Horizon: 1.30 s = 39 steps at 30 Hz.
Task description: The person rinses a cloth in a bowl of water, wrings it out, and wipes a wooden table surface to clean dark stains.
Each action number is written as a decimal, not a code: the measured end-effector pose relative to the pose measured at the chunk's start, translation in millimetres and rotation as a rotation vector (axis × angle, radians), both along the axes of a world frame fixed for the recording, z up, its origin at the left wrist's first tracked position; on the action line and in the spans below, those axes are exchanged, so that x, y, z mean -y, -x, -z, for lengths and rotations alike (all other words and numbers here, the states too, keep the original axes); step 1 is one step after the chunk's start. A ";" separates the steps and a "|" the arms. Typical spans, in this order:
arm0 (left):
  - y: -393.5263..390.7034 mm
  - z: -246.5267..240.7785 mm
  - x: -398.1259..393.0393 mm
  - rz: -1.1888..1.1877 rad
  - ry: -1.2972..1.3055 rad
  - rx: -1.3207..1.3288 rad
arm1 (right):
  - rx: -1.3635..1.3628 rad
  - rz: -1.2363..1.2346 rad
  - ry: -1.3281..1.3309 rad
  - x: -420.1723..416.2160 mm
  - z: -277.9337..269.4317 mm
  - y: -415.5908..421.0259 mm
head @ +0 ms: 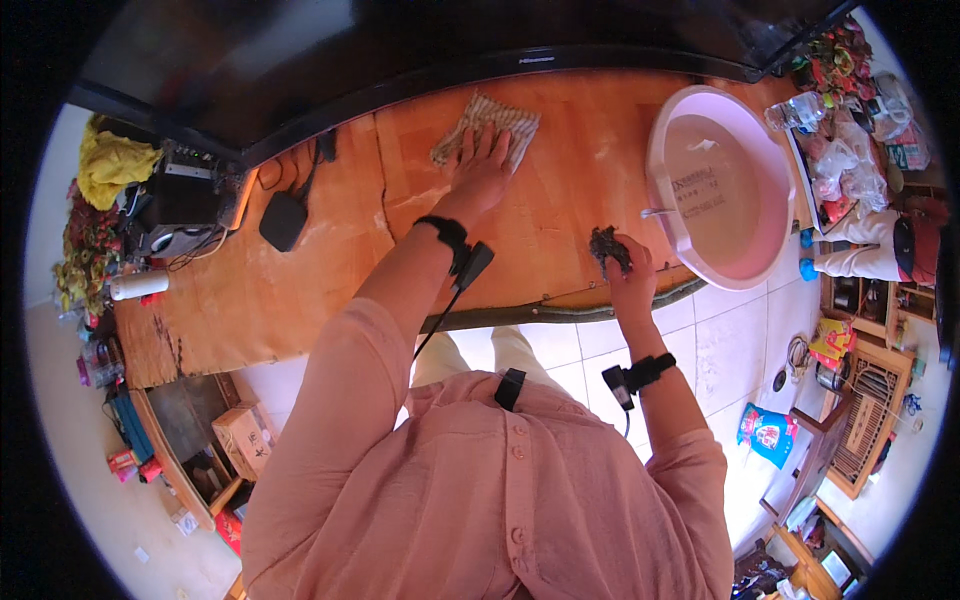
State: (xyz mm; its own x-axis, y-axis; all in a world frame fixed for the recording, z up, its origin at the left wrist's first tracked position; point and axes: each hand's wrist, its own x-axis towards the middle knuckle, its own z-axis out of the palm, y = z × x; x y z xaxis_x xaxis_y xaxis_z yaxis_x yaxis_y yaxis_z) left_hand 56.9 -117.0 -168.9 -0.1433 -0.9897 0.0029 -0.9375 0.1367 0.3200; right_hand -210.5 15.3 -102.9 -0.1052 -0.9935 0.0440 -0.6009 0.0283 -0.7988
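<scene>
My left hand [480,166] lies with spread fingers on a striped, light cloth [517,129], pressing it against the orange-brown wooden tabletop [555,180] below the television. Near the table's front edge, my right hand [632,262] grips a dark, crumpled scouring pad or rag [604,244] at the tabletop. To the right of that hand stands a pink plastic basin [776,187] with cloudy water in it. A thin metal handle shows at the basin's left rim. Both wrists wear black straps with small devices and cables.
A Hisense television [480,64] spans the back edge. On the left are a black box [283,220] with cables, a white bottle [140,285] and a yellow cloth [116,165]. A clear plastic bottle [796,112] and plastic bags lie beyond the basin, near another person's legs [859,247].
</scene>
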 end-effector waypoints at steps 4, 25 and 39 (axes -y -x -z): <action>49.5 -15.5 12.2 0.262 -0.109 0.134 | 0.066 0.113 -0.034 -19.1 -7.9 23.9; -60.3 -24.4 -54.2 0.093 0.027 0.210 | 0.187 0.099 -0.119 -12.8 -8.4 10.6; -87.1 -35.1 -182.1 0.468 -0.097 -0.004 | 0.304 -0.059 -0.098 16.4 -10.5 -28.7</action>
